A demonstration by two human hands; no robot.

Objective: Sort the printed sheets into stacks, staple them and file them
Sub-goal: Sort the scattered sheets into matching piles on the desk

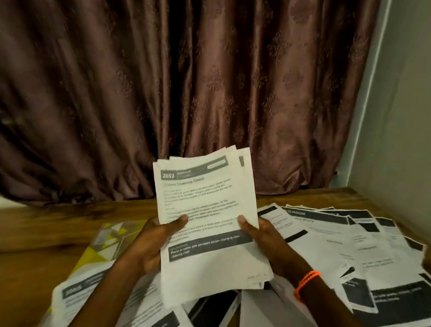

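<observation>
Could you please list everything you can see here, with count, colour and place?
Held sheets: a small bundle, white with dark grey bands, raised at centre.
Fanned sheets: several, white and dark grey, on the table at right.
Loose sheets: a few, white and dark grey, near left.
Folder: one, yellow and grey pattern, left, partly under sheets.
Table: one, brown wood.
Curtain: one, brownish mauve, behind.
Wall: pale, right.
Beaded bracelet: one, orange, right wrist.
Left hand: grips the bundle's left edge.
Right hand: grips its right edge.
</observation>
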